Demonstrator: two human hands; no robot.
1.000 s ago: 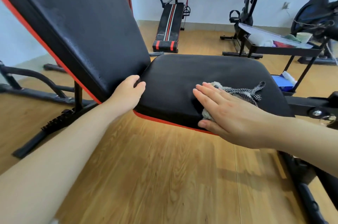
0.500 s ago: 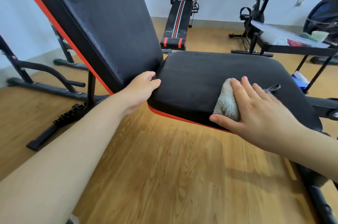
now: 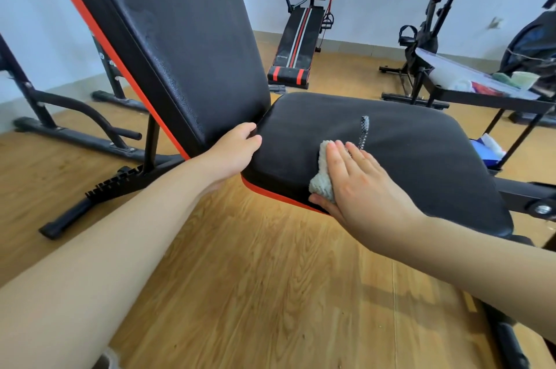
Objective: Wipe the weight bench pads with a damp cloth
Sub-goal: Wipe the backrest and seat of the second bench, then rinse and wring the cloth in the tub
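Note:
The bench's black seat pad (image 3: 406, 164) with a red underside edge lies flat in the middle. The tilted black back pad (image 3: 180, 37) rises at the left. My right hand (image 3: 361, 185) lies flat on a pale fluffy cloth (image 3: 323, 176), pressing it on the seat's near left part, thumb at the pad's front edge. The cloth's speckled loop (image 3: 364, 131) sticks out beyond my fingertips. My left hand (image 3: 234, 152) grips the seat pad's left corner, fingers curled into the gap below the back pad.
The bench's black steel frame (image 3: 75, 128) spreads over the wooden floor at the left. A sit-up board (image 3: 298, 46) stands by the far wall, an exercise bike (image 3: 430, 22) to its right. A low black table (image 3: 481, 97) with small items stands right of the seat.
My right hand has slid the cloth leftward along the seat's front part, fingers turning from pointing left to pointing away. My left hand keeps its grip on the corner.

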